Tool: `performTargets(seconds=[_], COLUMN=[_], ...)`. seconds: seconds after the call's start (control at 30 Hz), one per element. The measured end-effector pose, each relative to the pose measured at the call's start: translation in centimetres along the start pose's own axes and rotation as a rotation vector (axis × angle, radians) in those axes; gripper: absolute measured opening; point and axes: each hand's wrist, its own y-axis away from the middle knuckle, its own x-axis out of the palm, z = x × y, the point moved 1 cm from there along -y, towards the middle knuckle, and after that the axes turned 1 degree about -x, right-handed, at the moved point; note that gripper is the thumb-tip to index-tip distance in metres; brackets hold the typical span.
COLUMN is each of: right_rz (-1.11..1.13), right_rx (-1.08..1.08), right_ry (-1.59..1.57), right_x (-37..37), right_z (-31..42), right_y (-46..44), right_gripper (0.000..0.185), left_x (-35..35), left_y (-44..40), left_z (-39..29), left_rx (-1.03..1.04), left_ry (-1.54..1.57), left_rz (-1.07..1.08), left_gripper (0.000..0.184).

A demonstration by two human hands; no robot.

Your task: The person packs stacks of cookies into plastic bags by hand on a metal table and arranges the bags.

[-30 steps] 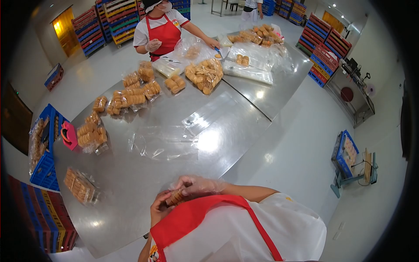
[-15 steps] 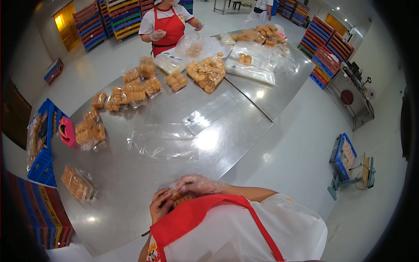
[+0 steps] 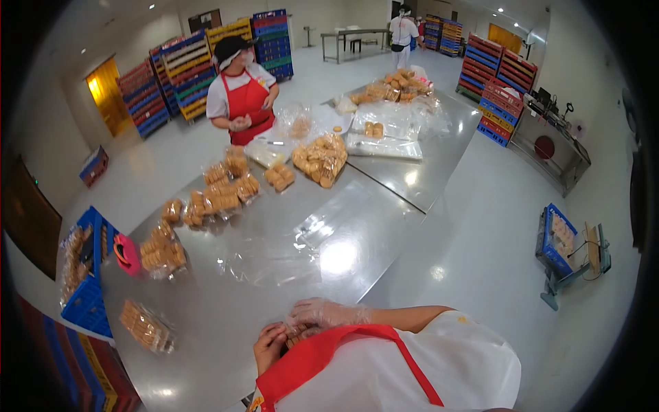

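Close to my apron, my left hand is closed on one end of a clear bag of round biscuits, its fingers bent at the plastic. From the other side my right hand, in a clear plastic glove, grips the same bag. The apron hides the bag's lower part. Flat empty plastic bags lie on the steel table just beyond my hands. A filled biscuit pack rests to the left.
Several packed biscuits, a pink holder and a large bag of loose biscuits occupy the table. A blue crate stands at its left edge. Across the table is a co-worker in a red apron. Stacked crates stand behind.
My view has tilted upward, so the table and my hands sit lower in it. Both hands stay on the biscuit bag. The co-worker's hands have shifted, one now lowered near the apron.
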Motion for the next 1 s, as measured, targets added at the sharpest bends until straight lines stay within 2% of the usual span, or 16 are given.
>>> performTargets(seconds=[0.03, 0.07, 0.13, 0.23, 0.33, 0.53, 0.7, 0.77, 0.83, 0.87, 0.9, 0.97, 1.0], right_rz=[0.038, 0.081, 0.171, 0.161, 0.172, 0.263, 0.213, 0.158, 0.045, 0.003, -0.033, -0.170, -0.273], right_rx=[-0.016, 0.038, 0.165, 0.308, 0.251, 0.476, 0.472, 0.453, 0.405, 0.421, 0.428, 0.412, 0.389], right_ry=[0.164, 0.199, 0.272, 0.307, 0.315, 0.332, 0.360, 0.343, 0.307, -0.124, -0.560, -0.847, -0.693], right_x=[0.6, 1.3, 2.6, 4.3, 4.1, 2.9, 2.2, 1.8, 1.3, 0.7, -1.0, -2.0, -2.0], right_z=[0.1, 0.1, -0.1, -0.1, 1.5, 4.4, 5.2, 4.7, 4.1, 3.5, 3.9, 3.4, 2.2], right_y=[-0.4, -0.9, -1.6, -2.7, -3.0, -3.5, -2.3, -1.7, -0.5, 0.1, 0.4, 2.3, 4.3], right_gripper=[0.035, 0.040, 0.053, 0.076, 0.088, 0.086, 0.089, 0.090, 0.090, 0.089, 0.089, 0.086, 0.083], left_x=[-0.1, -0.3, -0.4, -0.3, 1.1, 1.6, 2.6, 3.1, 3.7, 4.1, 5.0, 7.3, 8.5], left_y=[0.0, -0.4, -1.0, -2.0, -2.2, -2.6, -2.7, -3.2, -4.1, -4.1, -4.2, -4.9, -5.2], left_z=[-0.2, -0.4, -0.2, 0.0, -1.4, -1.0, -1.2, -1.9, -3.2, -3.9, -4.7, -7.0, -8.0], left_rx=[-0.011, 0.028, -0.085, -0.163, -0.235, -0.298, -0.344, -0.320, -0.104, 0.002, -0.073, -0.225, -0.228], left_ry=[0.055, -0.013, 0.051, 0.116, 0.227, 0.245, 0.281, 0.248, -0.096, -0.265, -0.192, -0.045, -0.020], left_rz=[0.000, 0.027, 0.000, 0.011, -0.013, -0.058, -0.062, -0.003, 0.066, 0.090, 0.105, 0.128, 0.117], left_gripper=[0.022, 0.018, 0.017, 0.018, 0.019, 0.021, 0.022, 0.022, 0.020, 0.019, 0.019, 0.020, 0.021])
